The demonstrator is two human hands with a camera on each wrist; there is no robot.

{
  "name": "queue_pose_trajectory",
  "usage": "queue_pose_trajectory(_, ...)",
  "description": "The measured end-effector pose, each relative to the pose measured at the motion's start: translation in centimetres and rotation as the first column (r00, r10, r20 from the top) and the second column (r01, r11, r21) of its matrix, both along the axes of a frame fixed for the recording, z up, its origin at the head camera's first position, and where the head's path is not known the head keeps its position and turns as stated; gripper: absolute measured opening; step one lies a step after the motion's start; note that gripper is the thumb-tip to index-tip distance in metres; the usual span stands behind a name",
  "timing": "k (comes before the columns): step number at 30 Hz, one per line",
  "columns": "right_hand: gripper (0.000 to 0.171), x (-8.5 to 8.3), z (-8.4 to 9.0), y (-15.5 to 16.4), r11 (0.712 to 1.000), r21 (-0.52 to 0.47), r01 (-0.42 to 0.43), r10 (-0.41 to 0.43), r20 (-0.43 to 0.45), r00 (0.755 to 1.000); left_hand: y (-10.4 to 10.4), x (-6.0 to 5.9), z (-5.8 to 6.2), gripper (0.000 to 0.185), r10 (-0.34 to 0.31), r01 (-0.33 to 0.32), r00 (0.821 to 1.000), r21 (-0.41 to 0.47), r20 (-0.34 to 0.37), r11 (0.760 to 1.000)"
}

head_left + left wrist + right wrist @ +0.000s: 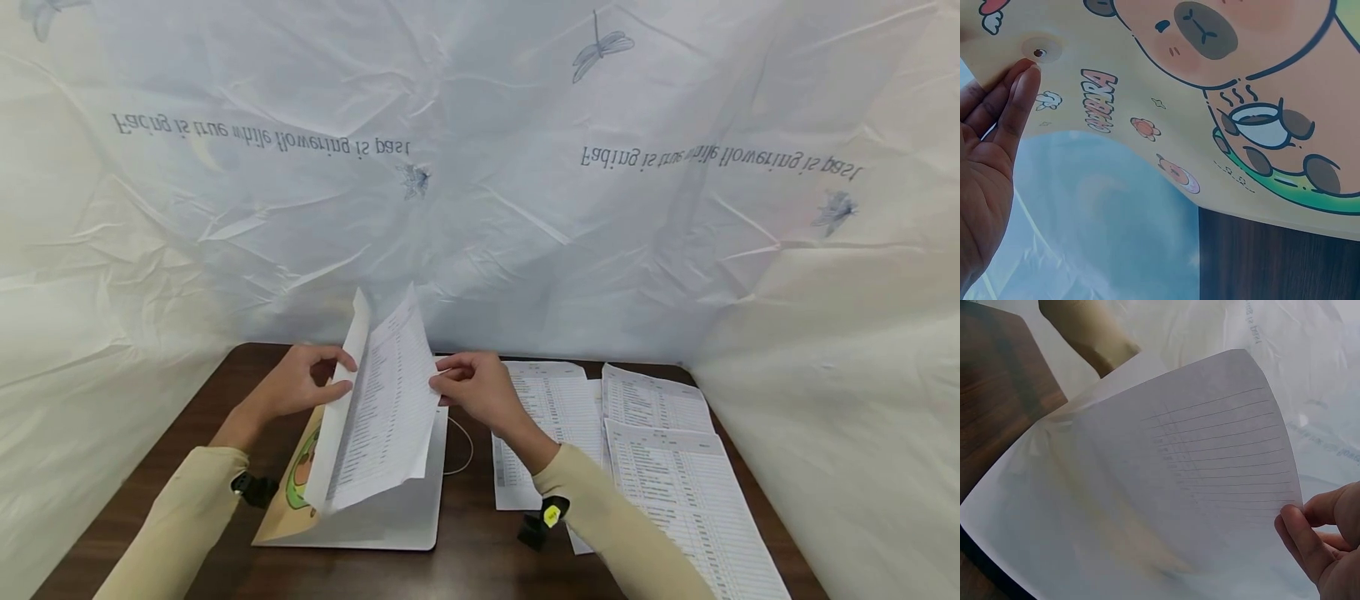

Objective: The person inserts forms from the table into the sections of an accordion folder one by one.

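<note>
- Two hands on the job: your left hand point(300, 385) has the front cover point(1147, 81) of the cartoon folder point(375, 525) lifted, fingers straight and laid flat on it, thumb pressing from the near side.
- In the left wrist view those fingertips point(1025, 75) sit just beside the snap button point(1038, 52). Keep them there, near the cover's edge, so the flap stays wide without creasing.
- Your right hand point(480, 390) pinches the printed sheet point(390, 408) at its right edge, thumb point(1300, 540) curled over the paper with the other fingers behind it.
- That sheet stands nearly upright between your two hands, its lower edge down in the folder's mouth, the folder lying flat on the dark table point(480, 567) below your fingers.
- My read: the step is seating this sheet in the folder. Keep the pinch light and let the paper slide straight down; it already bows, so a harder squeeze could buckle it.
- Watch the bottom corner nearest your left fingers; I cannot tell whether it sits inside the pocket or rests on the lip.
- More printed sheets point(652, 450) lie beyond your right fingers, fanned on the table. Keep your sleeve point(600, 517) from dragging them.
</note>
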State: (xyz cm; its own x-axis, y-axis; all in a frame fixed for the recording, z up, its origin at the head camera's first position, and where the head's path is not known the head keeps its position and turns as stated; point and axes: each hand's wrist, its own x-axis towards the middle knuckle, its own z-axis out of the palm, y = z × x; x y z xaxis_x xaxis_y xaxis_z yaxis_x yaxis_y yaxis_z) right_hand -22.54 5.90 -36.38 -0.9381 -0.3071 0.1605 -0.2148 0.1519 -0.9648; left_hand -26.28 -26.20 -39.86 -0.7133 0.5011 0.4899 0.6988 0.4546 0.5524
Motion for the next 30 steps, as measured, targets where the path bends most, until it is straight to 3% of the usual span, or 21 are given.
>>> queue_pose_trajectory(18,0.023,-0.5,-1.6,-1.8,0.999,0.047,-0.006,0.006,-0.010,1.000,-0.1,-0.3,-0.5,0.018,0.000,0.000,1.000,0.008,-0.013,1.000)
queue_pose_trajectory(25,0.021,-1.0,-1.5,-1.3,0.993,0.100,0.055,-0.045,-0.104,0.994,-0.1,-0.2,-0.4,0.018,0.024,-0.024,1.000,-0.001,-0.002,1.000)
queue_pose_trajectory(30,0.022,-1.0,-1.9,-2.3,0.989,0.138,0.053,-0.035,-0.129,0.991,0.0,-0.3,-0.3,0.018,0.011,-0.011,1.000,0.006,0.008,1.000)
